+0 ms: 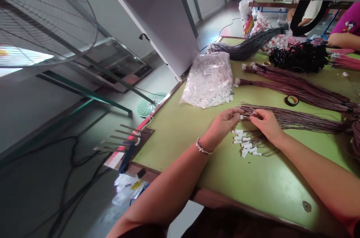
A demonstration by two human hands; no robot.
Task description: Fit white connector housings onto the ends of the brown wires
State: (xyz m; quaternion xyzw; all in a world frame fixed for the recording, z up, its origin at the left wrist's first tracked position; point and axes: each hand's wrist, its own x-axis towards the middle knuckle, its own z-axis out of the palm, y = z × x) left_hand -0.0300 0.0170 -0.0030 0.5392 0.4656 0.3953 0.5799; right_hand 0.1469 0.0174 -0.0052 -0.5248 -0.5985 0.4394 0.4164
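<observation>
On the green table (174, 136), a heap of white connectors (244, 144) lay at six o'clock of the hands. The left hand (225, 121) pinched a small white connector (241, 117). The right hand (267, 123) was closed on wire ends of the brown wire bundle (303, 120), which trailed toward three o'clock. A tape roll (291, 100) sat at one o'clock and a bag of connectors (209, 78) at eleven. Farther off lay a grey wire bundle (247, 47).

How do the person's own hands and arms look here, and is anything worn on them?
Both forearms are bare as far as the view shows, with no sleeves over them. The left hand and the right hand have no gloves, and no rings can be made out. The left wrist carries a thin pale bracelet. The right wrist shows no band or watch.
</observation>
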